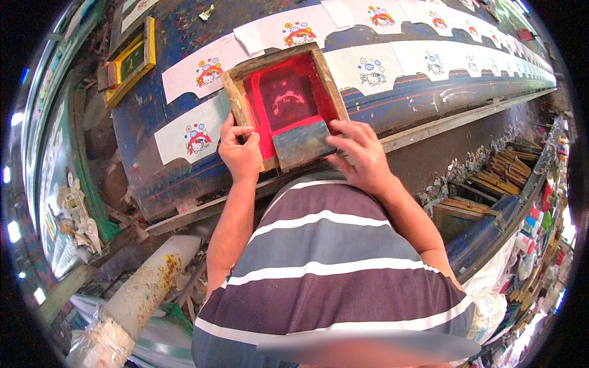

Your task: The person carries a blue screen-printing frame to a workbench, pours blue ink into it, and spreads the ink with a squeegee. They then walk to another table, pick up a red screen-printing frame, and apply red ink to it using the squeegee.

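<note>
A wooden screen-printing frame [337,92] with red ink on its mesh is tilted over the near edge of the long table. My left hand [240,150] is closed on the frame's left side, near its lower corner. A flat grey squeegee board [300,146] rests across the frame's near end. At the board's right end is my right hand [362,153], fingers apart and bent, fingertips at the board's edge. Left of the frame lies a white fabric piece [178,138] with a coloured cartoon print. Another printed piece [362,72] lies to the right, without red in its print.
Two rows of printed white pieces [423,58] run along the dark, ink-stained table [147,178]. A yellow-edged frame [147,46] sits at the far left. Wooden frames [509,172] are stacked at right. A stained pipe [153,270] is at lower left.
</note>
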The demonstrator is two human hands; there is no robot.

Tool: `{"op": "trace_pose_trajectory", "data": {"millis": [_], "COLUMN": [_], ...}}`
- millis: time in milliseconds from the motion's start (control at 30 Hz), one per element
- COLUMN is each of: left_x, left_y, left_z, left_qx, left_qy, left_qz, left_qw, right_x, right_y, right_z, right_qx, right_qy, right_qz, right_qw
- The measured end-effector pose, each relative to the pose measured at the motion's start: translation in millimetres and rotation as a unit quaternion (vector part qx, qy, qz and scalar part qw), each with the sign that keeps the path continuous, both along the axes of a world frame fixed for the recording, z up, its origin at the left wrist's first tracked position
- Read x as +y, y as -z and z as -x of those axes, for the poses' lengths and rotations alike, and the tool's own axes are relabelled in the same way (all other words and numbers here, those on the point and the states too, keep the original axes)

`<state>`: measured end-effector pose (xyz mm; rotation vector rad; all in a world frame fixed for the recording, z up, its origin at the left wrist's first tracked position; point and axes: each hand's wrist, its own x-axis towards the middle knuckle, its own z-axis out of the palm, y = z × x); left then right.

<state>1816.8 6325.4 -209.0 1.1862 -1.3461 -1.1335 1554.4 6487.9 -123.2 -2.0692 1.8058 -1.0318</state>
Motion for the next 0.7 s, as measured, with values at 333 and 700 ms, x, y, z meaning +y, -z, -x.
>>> {"op": "trace_pose_trajectory", "data": {"millis": [333,700], "left_x": [-2.2,-6.8], "left_y": [2.8,-16.2], "left_z": [-2.8,3.3], "left_qx": [0.048,0.043], "left_qy": [-0.03,-0.055], "left_qz": [-0.047,-0.086], "left_qw": [0.997,0.994], "right_x": [-49.4,-97.3], "right_y": [0.2,-21.9], "right_z": [0.7,24.8], "right_qx": [0.111,0.145], "right_qy": [-0.195,-0.291], "right_qz": [0.023,-0.108], "right_qw": [0.974,0.939]}}
